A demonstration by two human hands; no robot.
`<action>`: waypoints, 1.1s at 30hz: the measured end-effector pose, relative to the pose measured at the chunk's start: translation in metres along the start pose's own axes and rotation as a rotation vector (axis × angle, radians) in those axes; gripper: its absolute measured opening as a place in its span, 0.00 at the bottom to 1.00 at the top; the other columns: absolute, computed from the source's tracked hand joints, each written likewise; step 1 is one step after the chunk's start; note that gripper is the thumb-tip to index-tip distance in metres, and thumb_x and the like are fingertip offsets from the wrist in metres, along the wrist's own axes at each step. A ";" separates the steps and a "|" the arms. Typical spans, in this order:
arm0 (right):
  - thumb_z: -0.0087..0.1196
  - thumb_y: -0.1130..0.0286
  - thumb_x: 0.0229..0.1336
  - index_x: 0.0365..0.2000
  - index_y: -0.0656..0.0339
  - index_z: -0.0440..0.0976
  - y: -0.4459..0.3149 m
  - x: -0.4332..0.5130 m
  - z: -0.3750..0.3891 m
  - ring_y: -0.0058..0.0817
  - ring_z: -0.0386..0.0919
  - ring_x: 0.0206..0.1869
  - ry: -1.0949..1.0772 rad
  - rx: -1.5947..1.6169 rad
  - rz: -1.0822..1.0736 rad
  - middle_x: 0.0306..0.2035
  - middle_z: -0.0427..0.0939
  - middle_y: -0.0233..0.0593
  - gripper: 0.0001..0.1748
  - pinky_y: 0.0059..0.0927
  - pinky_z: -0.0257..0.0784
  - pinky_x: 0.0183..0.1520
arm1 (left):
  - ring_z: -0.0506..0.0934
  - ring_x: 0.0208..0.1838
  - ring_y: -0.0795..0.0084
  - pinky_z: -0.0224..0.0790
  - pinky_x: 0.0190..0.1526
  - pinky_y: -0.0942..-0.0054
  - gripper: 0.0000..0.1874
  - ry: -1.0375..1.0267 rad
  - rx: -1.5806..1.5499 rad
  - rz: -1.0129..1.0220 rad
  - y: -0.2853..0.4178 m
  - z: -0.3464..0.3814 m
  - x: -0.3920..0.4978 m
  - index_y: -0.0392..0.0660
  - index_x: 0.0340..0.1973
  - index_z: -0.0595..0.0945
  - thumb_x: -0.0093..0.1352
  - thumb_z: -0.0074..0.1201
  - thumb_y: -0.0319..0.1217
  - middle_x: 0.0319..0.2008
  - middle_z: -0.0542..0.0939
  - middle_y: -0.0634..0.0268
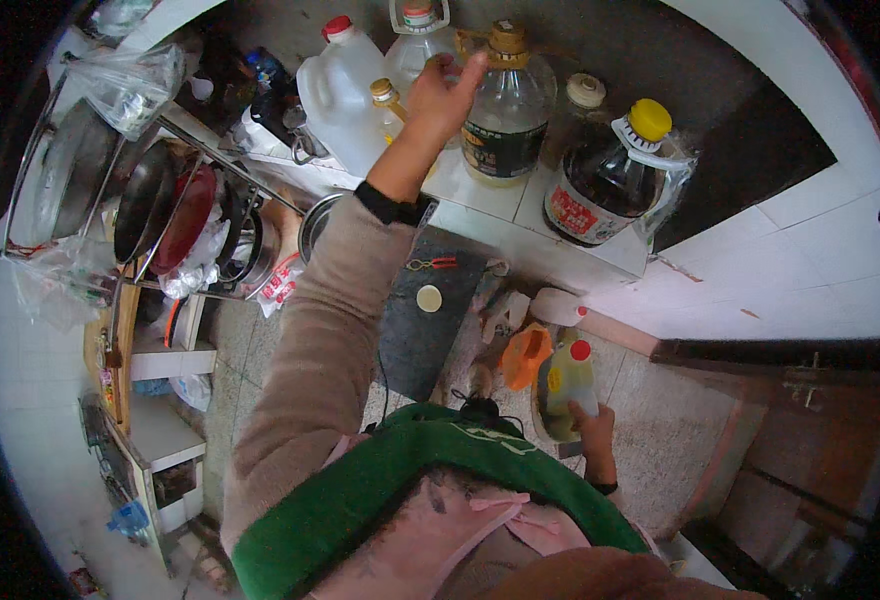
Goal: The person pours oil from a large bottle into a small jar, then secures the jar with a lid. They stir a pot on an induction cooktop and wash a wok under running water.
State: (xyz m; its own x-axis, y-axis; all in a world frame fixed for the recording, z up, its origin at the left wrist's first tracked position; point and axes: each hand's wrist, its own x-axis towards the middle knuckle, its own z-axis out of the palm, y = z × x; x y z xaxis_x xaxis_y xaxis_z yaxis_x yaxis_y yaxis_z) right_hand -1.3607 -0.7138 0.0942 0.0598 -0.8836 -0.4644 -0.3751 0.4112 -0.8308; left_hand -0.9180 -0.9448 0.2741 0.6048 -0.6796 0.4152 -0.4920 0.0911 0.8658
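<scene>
My left hand (447,94) is raised over a white-tiled ledge, fingers spread beside the brown cap of a large clear plastic bottle (506,139) with a dark label; whether a fingertip touches the cap is not plain. Lower right, my right hand (596,435) grips the lower part of a pale plastic jug (575,379) with a red cap and a yellow label. To the right on the ledge stands a big bottle of dark liquid (608,184) with a yellow cap. A white jug (341,90) with a red cap and a small bottle (385,94) with a golden cap stand at the left.
A metal rack (226,161) with pans and plastic bags is at the left. Below the ledge are a dark mat (417,345), a pale round object (429,298) and red-handled tongs or pliers (443,262). An orange bag (524,356) lies near the jug. A brown wooden door or cabinet (807,442) is at right.
</scene>
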 end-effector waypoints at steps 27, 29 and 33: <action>0.60 0.69 0.44 0.23 0.67 0.73 -0.027 -0.010 0.004 0.19 0.66 0.14 -0.068 -0.126 -0.018 0.15 0.70 0.32 0.11 0.21 0.60 0.16 | 0.76 0.23 0.67 0.73 0.25 0.75 0.06 -0.509 -0.493 -0.343 0.063 -0.072 -0.020 0.29 0.30 0.75 0.62 0.42 0.20 0.26 0.78 0.54; 0.60 0.69 0.44 0.23 0.67 0.73 -0.032 -0.007 0.007 0.19 0.66 0.13 -0.063 -0.078 -0.030 0.14 0.70 0.32 0.11 0.21 0.60 0.16 | 0.78 0.28 0.66 0.72 0.28 0.73 0.10 -0.343 -0.749 -0.328 0.079 -0.092 -0.051 0.31 0.35 0.71 0.64 0.43 0.28 0.28 0.78 0.52; 0.60 0.69 0.43 0.24 0.67 0.72 -0.049 -0.005 0.013 0.18 0.65 0.13 -0.050 -0.002 0.020 0.15 0.70 0.32 0.12 0.20 0.60 0.16 | 0.78 0.31 0.64 0.72 0.34 0.73 0.10 -0.291 -0.713 -0.289 0.094 -0.152 -0.109 0.32 0.36 0.71 0.65 0.39 0.27 0.30 0.77 0.52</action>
State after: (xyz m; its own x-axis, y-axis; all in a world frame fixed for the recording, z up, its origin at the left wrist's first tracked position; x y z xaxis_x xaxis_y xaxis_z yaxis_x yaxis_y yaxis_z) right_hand -1.3304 -0.7266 0.1331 0.0989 -0.8628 -0.4958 -0.3789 0.4281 -0.8205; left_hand -0.9351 -0.7520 0.3523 0.4121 -0.8996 0.1445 0.2337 0.2577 0.9376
